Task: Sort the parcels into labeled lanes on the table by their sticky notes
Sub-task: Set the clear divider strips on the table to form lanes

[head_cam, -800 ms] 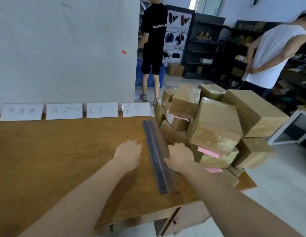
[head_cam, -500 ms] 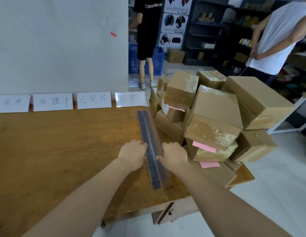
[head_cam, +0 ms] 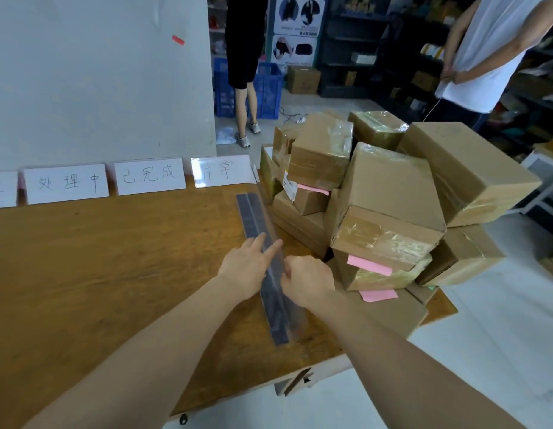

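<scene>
1. We saw the left hand (head_cam: 247, 267) at the centre of the frame, its fingers straight and released, the tips resting on a long dark strip (head_cam: 252, 213).
2. Just right of it, the right hand (head_cam: 309, 278) had its fingers curled in, pinching the strip's right-hand edge.
3. The strip lay flat on the wooden table (head_cam: 98, 258), running from lower centre up towards the label cards (head_cam: 149, 175).
4. The parcels (head_cam: 389, 193), brown taped boxes, sat piled in the right half of the frame at the table's right end, near the right hand but apart from it.
5. We noted pink sticky notes (head_cam: 369, 265) on parcels at the front of the pile and one further back.
6. The cards stood in a row against the white wall (head_cam: 83, 72) at middle left; the leftmost was cut off by the frame's edge.
7. At the top of the frame, a person in black (head_cam: 244, 41) stood at centre and a person in a white top (head_cam: 491, 51) at right.
</scene>
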Action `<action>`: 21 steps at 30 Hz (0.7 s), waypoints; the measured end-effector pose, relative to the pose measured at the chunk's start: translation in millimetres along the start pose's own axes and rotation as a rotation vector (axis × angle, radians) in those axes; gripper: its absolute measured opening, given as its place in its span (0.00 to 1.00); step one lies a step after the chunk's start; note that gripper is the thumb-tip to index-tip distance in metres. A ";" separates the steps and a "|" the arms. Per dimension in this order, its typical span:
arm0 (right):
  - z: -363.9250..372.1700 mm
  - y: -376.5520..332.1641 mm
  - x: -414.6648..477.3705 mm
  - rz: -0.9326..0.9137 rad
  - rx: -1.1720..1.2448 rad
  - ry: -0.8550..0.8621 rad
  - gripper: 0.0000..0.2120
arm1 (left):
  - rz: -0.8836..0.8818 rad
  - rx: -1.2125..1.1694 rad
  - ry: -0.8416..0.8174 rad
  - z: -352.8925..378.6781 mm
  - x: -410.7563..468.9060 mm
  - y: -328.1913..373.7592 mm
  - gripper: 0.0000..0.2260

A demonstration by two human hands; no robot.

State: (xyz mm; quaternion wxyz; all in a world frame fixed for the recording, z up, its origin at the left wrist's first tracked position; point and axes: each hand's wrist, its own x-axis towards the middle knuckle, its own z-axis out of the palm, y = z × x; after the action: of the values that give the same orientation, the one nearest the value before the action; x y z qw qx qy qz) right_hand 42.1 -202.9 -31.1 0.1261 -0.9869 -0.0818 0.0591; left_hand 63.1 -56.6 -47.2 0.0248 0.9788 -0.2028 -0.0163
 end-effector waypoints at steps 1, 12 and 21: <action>0.7 -0.7 -2.1 -0.046 0.018 -0.013 0.04 | 0.012 0.018 0.005 -0.7 1.7 -0.5 0.35; 13.8 -2.6 0.3 -0.060 0.104 0.014 0.14 | 0.085 0.281 -0.141 -1.6 1.3 -25.5 0.12; 19.3 -7.5 12.7 0.201 -0.010 0.080 0.09 | -0.028 0.225 -0.230 13.0 -17.5 -74.4 0.13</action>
State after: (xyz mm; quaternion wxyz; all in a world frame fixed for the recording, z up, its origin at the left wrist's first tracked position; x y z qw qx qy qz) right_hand 50.8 -188.8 -48.9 0.1175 -0.9923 0.0224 0.0318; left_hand 76.0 18.0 -63.9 -0.1088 0.9698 -0.1910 -0.1058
